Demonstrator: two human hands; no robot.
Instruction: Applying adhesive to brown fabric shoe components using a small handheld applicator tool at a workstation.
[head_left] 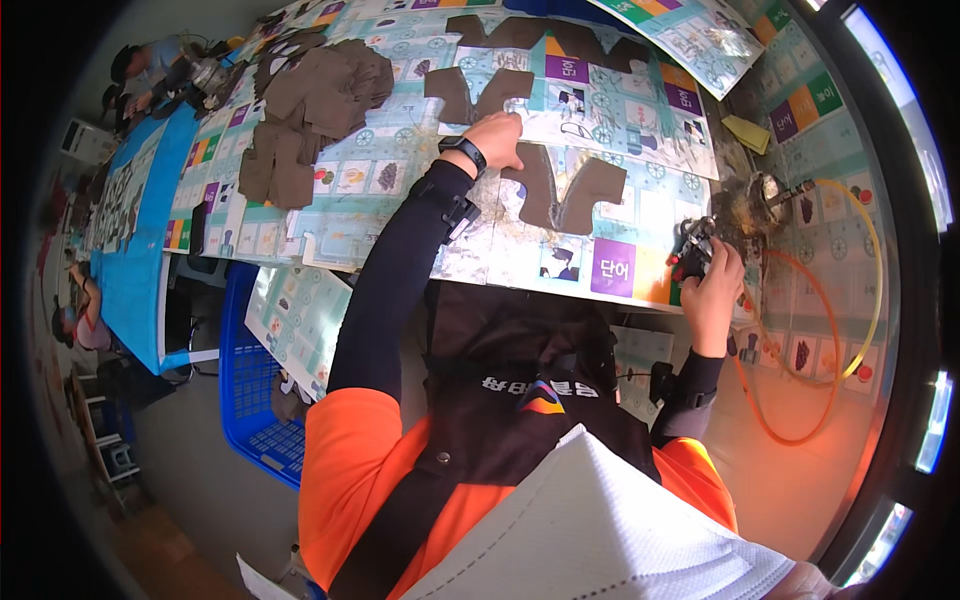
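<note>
My left hand, with a black band on its wrist, reaches over the table between two brown V-shaped cut pieces. Its thumb and fingers look apart, the thumb close to the top left corner of the nearer piece. Just beyond the fingers lies the other piece. At the table's right front edge, my right hand grips a small metal spray gun with a red part. A pale line runs along the inner edge of the nearer piece's notch.
More brown pieces lie at the back, and a heap sits left. A stained metal container with a yellow hose and an orange hose stands right. A blue basket is below left. Other people work far left.
</note>
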